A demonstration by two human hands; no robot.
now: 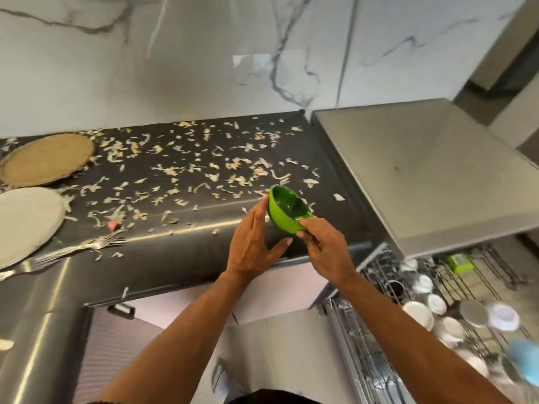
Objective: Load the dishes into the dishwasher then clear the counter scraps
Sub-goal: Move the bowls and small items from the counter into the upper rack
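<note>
**Two hands on one bowl, rack not yet reached**

Many scraps (186, 170) litter the dark table (291, 147); the dishwasher rack (437, 301) stands pulled out at lower right, already crowded with white dishes; two plates (26, 220) and forks (78, 249) remain at the left. Risk, as judged: the green bowl (287, 211) is tilted and held by its rim only, so it could slip or knock scraps over the table edge. The right hand (323, 246) pinches the near rim, fingers clamped on it; the left hand (253, 246) lies flat against the bowl's left side, fingers straight and together.
</note>
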